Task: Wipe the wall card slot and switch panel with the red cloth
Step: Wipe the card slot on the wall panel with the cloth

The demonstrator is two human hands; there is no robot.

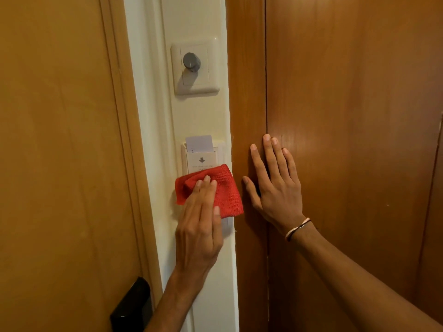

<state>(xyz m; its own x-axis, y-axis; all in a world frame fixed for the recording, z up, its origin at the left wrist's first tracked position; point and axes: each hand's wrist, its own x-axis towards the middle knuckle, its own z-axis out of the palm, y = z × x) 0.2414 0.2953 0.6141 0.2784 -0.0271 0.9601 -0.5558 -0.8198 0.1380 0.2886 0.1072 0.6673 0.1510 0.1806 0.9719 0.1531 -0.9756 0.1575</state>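
Note:
A red cloth is pressed flat against the narrow cream wall strip by my left hand, covering the lower part of the white card slot. A white key card stands in the slot's top. Higher on the strip sits the cream switch panel with a grey round knob. My right hand rests flat with fingers spread on the brown wooden panel to the right, holding nothing; a thin bracelet is on its wrist.
A light wooden door fills the left side, with a black lock plate at the bottom. A darker wooden panel fills the right. The cream wall strip continues below the cloth.

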